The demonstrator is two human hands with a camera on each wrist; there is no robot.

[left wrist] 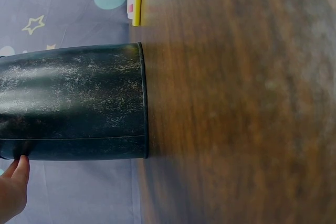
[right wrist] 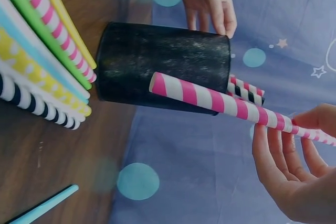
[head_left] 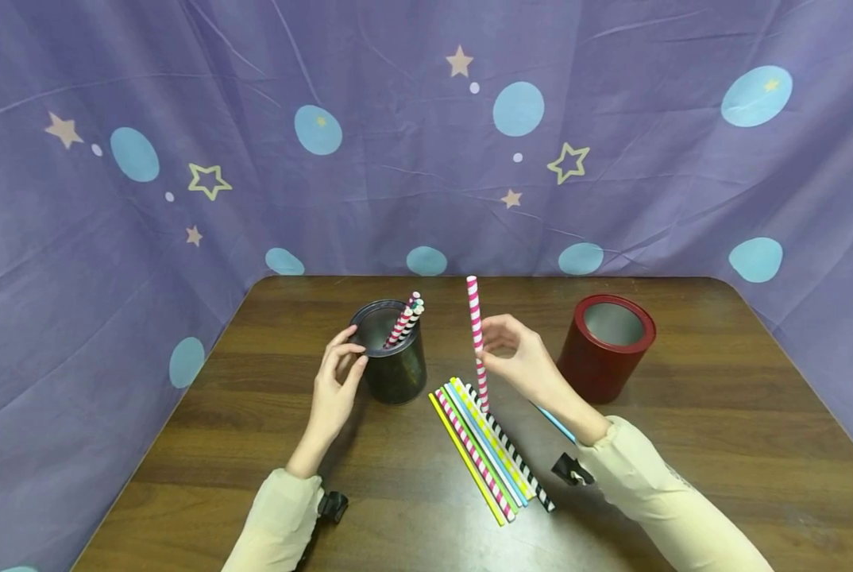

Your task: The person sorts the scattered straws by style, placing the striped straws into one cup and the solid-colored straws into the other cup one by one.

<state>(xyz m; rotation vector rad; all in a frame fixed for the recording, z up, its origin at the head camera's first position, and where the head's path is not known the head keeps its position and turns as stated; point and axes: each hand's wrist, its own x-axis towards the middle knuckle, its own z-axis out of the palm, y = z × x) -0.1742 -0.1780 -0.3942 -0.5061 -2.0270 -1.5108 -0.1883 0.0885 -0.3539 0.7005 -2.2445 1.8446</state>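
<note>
My right hand pinches a pink-and-white striped paper straw between thumb and fingers. In the head view the straw stands nearly upright, its lower end above the straws on the table; the right wrist view shows that lower end in front of the black can. Against the near left rim of the black can rest the fingertips of my left hand. Several striped straws lean inside that can. In the left wrist view, fingers touch the can's dark side.
Several straws, yellow, pink-striped, green, white, blue, yellow-patterned and black-striped, lie side by side at the table's middle. A red can stands on the right. One blue straw lies partly under my right forearm. A purple curtain hangs behind the table.
</note>
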